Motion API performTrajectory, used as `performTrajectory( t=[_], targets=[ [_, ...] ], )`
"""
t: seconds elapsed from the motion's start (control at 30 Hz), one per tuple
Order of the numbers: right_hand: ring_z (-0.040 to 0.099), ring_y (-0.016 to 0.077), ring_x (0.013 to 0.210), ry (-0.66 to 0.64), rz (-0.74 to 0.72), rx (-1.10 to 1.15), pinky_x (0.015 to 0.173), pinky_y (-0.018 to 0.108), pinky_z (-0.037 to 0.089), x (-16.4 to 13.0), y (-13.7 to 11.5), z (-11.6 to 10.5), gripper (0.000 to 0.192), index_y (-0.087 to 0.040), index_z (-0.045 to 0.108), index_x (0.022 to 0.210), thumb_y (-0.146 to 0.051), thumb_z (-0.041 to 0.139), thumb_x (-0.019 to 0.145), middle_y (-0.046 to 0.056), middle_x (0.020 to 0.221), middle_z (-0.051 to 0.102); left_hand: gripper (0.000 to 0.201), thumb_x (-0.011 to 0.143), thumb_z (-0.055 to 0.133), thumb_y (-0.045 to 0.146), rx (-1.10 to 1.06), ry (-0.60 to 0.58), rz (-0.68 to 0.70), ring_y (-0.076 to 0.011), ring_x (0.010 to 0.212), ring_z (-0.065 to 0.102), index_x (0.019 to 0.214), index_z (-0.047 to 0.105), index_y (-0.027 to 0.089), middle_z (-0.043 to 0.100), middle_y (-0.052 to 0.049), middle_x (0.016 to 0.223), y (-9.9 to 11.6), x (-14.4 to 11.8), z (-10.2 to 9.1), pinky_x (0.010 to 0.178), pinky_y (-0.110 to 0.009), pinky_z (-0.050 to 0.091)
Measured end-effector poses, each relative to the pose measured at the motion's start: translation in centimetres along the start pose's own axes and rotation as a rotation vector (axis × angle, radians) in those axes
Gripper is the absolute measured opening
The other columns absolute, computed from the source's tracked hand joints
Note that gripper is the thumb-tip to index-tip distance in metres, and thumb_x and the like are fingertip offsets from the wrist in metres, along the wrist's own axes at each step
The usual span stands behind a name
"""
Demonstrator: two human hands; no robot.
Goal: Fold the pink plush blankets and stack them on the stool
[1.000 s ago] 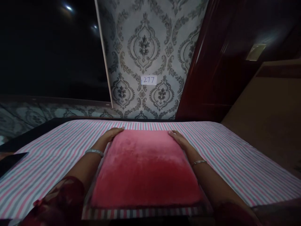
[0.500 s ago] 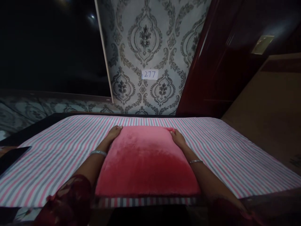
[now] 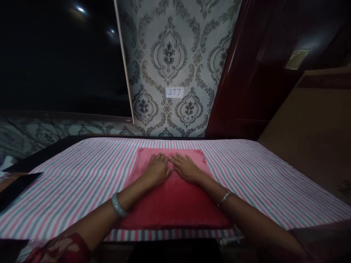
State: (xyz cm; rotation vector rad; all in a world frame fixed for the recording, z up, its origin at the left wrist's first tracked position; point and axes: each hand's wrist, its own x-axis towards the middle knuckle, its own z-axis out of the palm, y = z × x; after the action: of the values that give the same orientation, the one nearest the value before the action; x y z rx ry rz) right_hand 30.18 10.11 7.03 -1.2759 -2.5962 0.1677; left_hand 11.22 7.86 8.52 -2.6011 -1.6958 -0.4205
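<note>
Now, hands: I see my left hand [image 3: 157,170] and right hand [image 3: 186,168] side by side, each grip open, palms flat.
Cushion: pink cushion [image 3: 175,197] under both hands.
Support: striped bed [image 3: 68,175].

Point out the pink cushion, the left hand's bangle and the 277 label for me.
pink cushion [image 3: 175,202]: head view, bare plush front half below the hands.
bangle [image 3: 118,205]: head view, pale band on the left wrist.
277 label [image 3: 174,92]: head view, middle of the white slip on the wallpaper.

Plush pink folded cloth [image 3: 175,197] lies flat, squared.
</note>
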Motion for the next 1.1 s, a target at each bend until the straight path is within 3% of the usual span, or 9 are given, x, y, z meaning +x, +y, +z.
performTrajectory(
  t=[0.1,0.2,0.4,0.6,0.77,0.87,0.97,1.1],
  targets=[
    [0.017,0.0273,0.153,-0.035,0.054,-0.05,0.12,0.06,0.013,0.1,1.6,0.9,0.054,-0.029,0.034,0.155,-0.043,0.035,0.103,0.006,0.165,0.025,0.068,0.095,0.045,0.051,0.133,-0.027,-0.065,-0.0396,0.148,0.029,0.148,0.044,0.008,0.037,-0.023,0.157,-0.5,-1.3,2.6,0.119,-0.061,0.018],
    [0.016,0.0279,0.153,-0.014,0.164,-0.056,0.121,0.057,0.011,0.3,4.3,1.0,0.058,-0.03,0.031,0.156,-0.05,0.035,0.102,0.005,0.166,0.023,0.069,0.096,0.041,0.054,0.144,-0.025,-0.061,-0.0379,0.15,0.025,0.152,0.039,0.013,0.031,-0.02,0.161,-1.5,-1.6,3.9,0.12,-0.061,0.017],
    [0.019,0.0301,0.152,0.053,0.488,0.054,0.117,0.058,0.022,-0.1,9.2,1.6,0.058,-0.027,0.035,0.155,-0.05,0.029,0.103,0.007,0.164,0.027,0.071,0.096,0.039,0.056,0.097,-0.015,-0.045,-0.0371,0.15,0.024,0.153,0.037,0.014,0.031,-0.019,0.161,-2.0,-1.6,4.2,0.12,-0.06,0.017],
    [0.024,0.0233,0.151,0.109,0.549,0.151,0.118,0.051,0.026,-0.4,11.4,2.8,0.057,-0.023,0.035,0.155,-0.045,0.026,0.103,0.011,0.164,0.028,0.069,0.096,0.041,0.056,0.059,0.015,-0.032,-0.0363,0.15,0.026,0.152,0.039,0.017,0.032,-0.018,0.161,-2.1,-1.5,4.5,0.12,-0.06,0.018],
    [0.016,0.0278,0.153,-0.008,0.624,0.155,0.118,0.058,0.021,-0.1,10.0,0.7,0.061,-0.023,0.027,0.158,-0.049,0.027,0.103,0.011,0.167,0.018,0.07,0.096,0.041,0.055,0.054,-0.016,-0.058,-0.0363,0.151,0.024,0.152,0.038,0.014,0.032,-0.019,0.161,-1.9,-1.5,4.0,0.12,-0.061,0.017],
    [0.015,0.0324,0.153,0.007,0.611,0.043,0.117,0.063,0.017,0.8,7.8,-1.0,0.061,-0.023,0.029,0.158,-0.049,0.031,0.102,0.012,0.166,0.02,0.069,0.096,0.04,0.054,0.038,-0.061,-0.087,-0.0361,0.151,0.022,0.153,0.038,0.015,0.031,-0.019,0.161,-1.5,-1.6,2.9,0.12,-0.061,0.019],
    [0.026,0.029,0.15,0.042,0.446,0.011,0.119,0.052,0.022,2.1,4.9,-1.5,0.057,-0.018,0.035,0.155,-0.039,0.034,0.101,0.014,0.162,0.031,0.068,0.097,0.038,0.058,-0.036,-0.08,-0.028,-0.0339,0.15,0.026,0.152,0.039,0.019,0.033,-0.017,0.161,-0.5,-1.0,1.2,0.121,-0.058,0.02],
    [0.035,0.0237,0.146,0.048,0.381,0.03,0.118,0.039,0.028,3.1,1.6,0.5,0.053,-0.013,0.043,0.151,-0.027,0.03,0.101,0.014,0.158,0.039,0.068,0.099,0.032,0.058,-0.19,-0.097,0.193,-0.025,0.151,0.025,0.158,0.025,0.025,0.029,-0.01,0.163,0.6,1.0,0.2,0.123,-0.051,0.021]
  ],
)
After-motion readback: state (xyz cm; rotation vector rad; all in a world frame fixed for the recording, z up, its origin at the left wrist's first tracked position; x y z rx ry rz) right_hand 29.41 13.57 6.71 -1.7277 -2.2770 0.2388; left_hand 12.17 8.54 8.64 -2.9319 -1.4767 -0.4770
